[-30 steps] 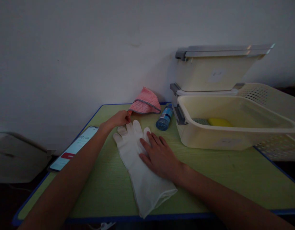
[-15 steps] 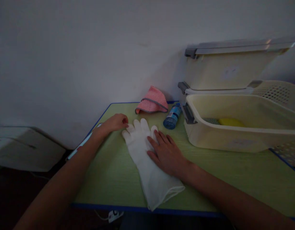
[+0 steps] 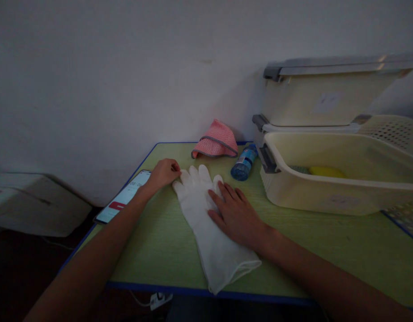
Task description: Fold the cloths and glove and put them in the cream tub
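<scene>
The white glove (image 3: pixel 209 228) is lying flat in the lower middle of the frame on the green bench (image 3: pixel 313 241), its fingers pointing toward the wall and its cuff reaching nearly to the near blue edge. The right hand (image 3: pixel 238 217) is resting on the glove's right side, spread and released, palm down, gripping nothing. The left hand (image 3: pixel 162 173) is sitting just left of the glove's fingertips, its fingers curled in and touching the tip of the outermost glove finger; whether it is actually pinching the rubber, I cannot tell.

A phone (image 3: pixel 124 197) is lying at the left edge of the bench, just beside the left wrist, its screen lit (a red bar is showing on it). A pink cloth (image 3: pixel 215 141) is sitting bunched at the back of the bench against the wall; a blue bottle (image 3: pixel 244 162) is lying on its side just right of it, near the grey handle of a cream tub (image 3: pixel 327 192). A yellow sponge (image 3: pixel 325 171) is lying inside the tub; a lidded cream box (image 3: pixel 323 98) is standing behind and above it in the upper right of the frame, beside a perforated basket (image 3: pixel 390 129).
</scene>
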`<state>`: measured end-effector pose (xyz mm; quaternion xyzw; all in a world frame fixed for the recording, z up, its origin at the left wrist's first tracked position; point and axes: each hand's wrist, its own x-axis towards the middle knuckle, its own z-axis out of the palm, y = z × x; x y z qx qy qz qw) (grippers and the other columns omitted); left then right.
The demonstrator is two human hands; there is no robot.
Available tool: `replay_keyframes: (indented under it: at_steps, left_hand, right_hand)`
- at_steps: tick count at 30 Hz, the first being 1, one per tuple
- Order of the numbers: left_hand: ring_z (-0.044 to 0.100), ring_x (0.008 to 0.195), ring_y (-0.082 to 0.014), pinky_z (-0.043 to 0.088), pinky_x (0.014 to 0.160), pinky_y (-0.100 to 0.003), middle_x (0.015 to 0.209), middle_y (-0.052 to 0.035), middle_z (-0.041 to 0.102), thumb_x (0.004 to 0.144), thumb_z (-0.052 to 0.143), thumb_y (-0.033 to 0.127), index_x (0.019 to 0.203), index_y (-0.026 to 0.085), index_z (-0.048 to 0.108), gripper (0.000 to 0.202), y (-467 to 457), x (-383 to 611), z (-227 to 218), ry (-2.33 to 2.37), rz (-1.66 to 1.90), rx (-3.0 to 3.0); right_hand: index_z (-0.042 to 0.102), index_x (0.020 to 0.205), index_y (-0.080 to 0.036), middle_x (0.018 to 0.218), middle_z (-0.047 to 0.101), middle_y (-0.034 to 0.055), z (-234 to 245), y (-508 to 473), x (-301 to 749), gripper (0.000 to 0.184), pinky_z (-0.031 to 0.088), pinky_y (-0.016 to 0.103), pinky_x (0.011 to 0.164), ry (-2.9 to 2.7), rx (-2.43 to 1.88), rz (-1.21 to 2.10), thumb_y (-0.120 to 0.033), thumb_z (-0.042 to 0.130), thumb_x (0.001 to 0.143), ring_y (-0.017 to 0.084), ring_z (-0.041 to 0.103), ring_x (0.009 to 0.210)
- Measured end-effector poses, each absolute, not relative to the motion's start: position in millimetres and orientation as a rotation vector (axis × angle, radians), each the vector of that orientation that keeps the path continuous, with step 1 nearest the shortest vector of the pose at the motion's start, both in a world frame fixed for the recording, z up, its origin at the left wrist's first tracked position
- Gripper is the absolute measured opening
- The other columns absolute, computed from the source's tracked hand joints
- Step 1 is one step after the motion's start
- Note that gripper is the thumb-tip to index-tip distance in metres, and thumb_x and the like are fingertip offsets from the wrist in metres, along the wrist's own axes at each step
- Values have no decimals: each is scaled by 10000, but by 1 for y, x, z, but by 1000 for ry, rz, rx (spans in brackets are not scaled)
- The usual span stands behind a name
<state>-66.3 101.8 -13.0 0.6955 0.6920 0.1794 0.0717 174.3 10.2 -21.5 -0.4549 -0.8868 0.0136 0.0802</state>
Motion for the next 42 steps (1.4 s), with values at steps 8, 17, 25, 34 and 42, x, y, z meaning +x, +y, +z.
replay_keyframes:
  at_steps: [8, 17, 25, 34, 42]
  left_hand:
    - [630, 730, -182, 452, 634, -242, 808, -73, 690, 675, 553, 179, 872, 112, 649, 230, 103, -61, -20, 2130, 527, 2068]
    - [632, 726, -191, 458, 654, -253, 781, -73, 693, 737, 529, 246, 786, 136, 675, 190, 103, -61, -20, 2122, 498, 2061]
    - [626, 758, -172, 472, 714, -249, 861, -76, 694, 711, 516, 143, 846, 120, 679, 213, 105, -50, -15, 2140, 657, 2040]
    - [625, 691, -183, 463, 664, -260, 763, -78, 704, 717, 585, 217, 777, 106, 708, 176, 113, -32, -21, 2121, 699, 1981]
    - [617, 678, -170, 472, 662, -261, 763, -74, 686, 732, 580, 238, 821, 104, 696, 199, 116, -34, -26, 2120, 746, 1984]
  right_hand:
    - [424, 1334, -155, 1418, 334, 208, -24, 11, 173, 501, 277, 496, 1023, -2645, -1349, 28, -405, 371, 903, 331, 322, 1298]
    - [429, 1329, -147, 1419, 323, 221, -23, 11, 174, 496, 275, 497, 1026, -2647, -1337, 24, -398, 365, 906, 339, 325, 1295]
    - [429, 1325, -152, 1419, 328, 214, -22, 10, 173, 486, 273, 491, 1025, -2643, -1343, 26, -389, 373, 905, 328, 331, 1294]
    - [421, 1329, -150, 1416, 332, 215, -21, 10, 175, 493, 271, 491, 1020, -2647, -1346, 21, -396, 364, 906, 330, 331, 1291]
    - [419, 1331, -149, 1420, 324, 217, -22, 10, 173, 497, 268, 495, 1023, -2638, -1347, 40, -398, 369, 904, 337, 326, 1293]
